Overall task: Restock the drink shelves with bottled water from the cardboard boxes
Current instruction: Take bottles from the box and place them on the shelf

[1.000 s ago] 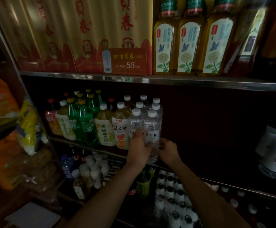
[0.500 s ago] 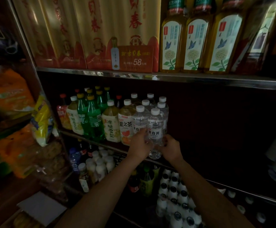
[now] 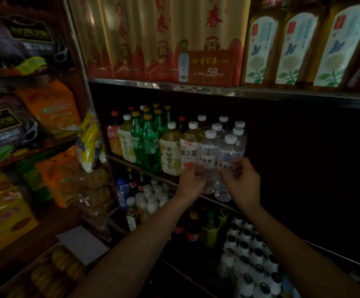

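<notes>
Both hands reach to the shelf edge (image 3: 153, 172). Left hand (image 3: 193, 182) and right hand (image 3: 242, 182) hover with loosely curled fingers before two front water bottles (image 3: 228, 160), grasping nothing. Tea bottles (image 3: 188, 153) stand just left.

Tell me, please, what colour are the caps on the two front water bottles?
White, on both water bottles near the hands; the head view shows it.

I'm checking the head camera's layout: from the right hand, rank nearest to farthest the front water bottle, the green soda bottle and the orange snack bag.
From the right hand:
1. Front water bottle, right beside it.
2. Green soda bottle, further left on the shelf.
3. Orange snack bag, far left.
</notes>
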`<state>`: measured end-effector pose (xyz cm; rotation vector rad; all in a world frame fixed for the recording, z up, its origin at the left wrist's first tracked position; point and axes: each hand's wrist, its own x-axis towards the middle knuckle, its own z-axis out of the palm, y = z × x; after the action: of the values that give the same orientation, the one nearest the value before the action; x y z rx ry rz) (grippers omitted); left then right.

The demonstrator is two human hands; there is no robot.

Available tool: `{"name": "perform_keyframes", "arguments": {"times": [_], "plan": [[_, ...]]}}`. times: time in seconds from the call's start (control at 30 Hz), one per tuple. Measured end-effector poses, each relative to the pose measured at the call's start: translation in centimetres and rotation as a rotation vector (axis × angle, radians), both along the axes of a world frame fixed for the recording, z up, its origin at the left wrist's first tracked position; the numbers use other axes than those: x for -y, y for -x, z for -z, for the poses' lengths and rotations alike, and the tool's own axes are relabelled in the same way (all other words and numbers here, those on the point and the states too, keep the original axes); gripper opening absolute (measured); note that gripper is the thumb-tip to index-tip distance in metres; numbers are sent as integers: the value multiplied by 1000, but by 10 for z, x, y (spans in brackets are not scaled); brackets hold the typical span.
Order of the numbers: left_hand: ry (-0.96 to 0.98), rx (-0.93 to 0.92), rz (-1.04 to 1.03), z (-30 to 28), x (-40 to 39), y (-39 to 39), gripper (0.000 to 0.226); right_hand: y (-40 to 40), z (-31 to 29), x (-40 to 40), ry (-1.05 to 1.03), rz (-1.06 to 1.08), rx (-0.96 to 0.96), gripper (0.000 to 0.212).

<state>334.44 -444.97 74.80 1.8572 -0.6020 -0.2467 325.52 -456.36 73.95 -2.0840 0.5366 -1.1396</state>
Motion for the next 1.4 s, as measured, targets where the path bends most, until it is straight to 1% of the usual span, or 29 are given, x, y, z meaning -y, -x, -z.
{"name": "perform_keyframes", "arguments": {"times": [0.1, 0.2, 0.23, 0.3, 0.37, 0.43, 0.5, 0.6, 0.67, 0.73, 0.77, 0.87, 0.97, 1.03, 1.13, 1.23, 1.33, 1.4], "plan": [[-105, 89, -81, -2, -42, -15, 29, -15, -16, -28, 150, -63, 37, 27], [-190, 192, -178, -7, -103, -31, 33, -42, -24, -64, 209, -204, -1, 26], [-232, 241, -211, -9, -127, -34, 36, -52, -25, -79, 237, -262, -54, 29], [-339, 350, -312, -12, -179, -35, 46, -76, -24, -110, 337, -394, -221, 45], [-535, 475, -477, -9, -235, -37, 60, -100, -24, -149, 424, -549, -380, 63], [-734, 512, -565, -3, -290, -34, 74, -118, -22, -192, 511, -681, -447, 74], [-839, 442, -628, 3, -344, -26, 77, -129, -19, -240, 575, -780, -454, 79], [-922, 385, -799, 11, -417, 0, 61, -136, -10, -312, 625, -943, -425, 90], [-939, 317, -892, 19, -462, 22, 57, -134, -4, -361, 639, -1041, -443, 78], [-965, 256, -957, 28, -506, 49, 62, -127, 3, -411, 665, -1133, -464, 70], [-977, 232, -994, 33, -528, 63, 63, -121, 6, -437, 689, -1159, -470, 68], [-983, 130, -1101, 46, -596, 102, 59, -100, 17, -512, 748, -1227, -458, 65], [-982, 66, -1180, 61, -665, 144, 64, -78, 31, -586, 743, -1306, -470, 64], [-963, 24, -1212, 71, -712, 169, 64, -64, 42, -637, 714, -1360, -495, 66], [-938, -34, -1241, 90, -779, 201, 54, -47, 64, -713, 682, -1418, -522, 67], [-932, -142, -1248, 112, -844, 226, 54, -28, 88, -783, 636, -1449, -615, 66], [-910, -242, -1222, 134, -899, 244, 55, -12, 113, -837, 631, -1471, -679, 67], [-907, -283, -1195, 145, -926, 250, 54, -3, 130, -862, 613, -1466, -723, 63]]}}
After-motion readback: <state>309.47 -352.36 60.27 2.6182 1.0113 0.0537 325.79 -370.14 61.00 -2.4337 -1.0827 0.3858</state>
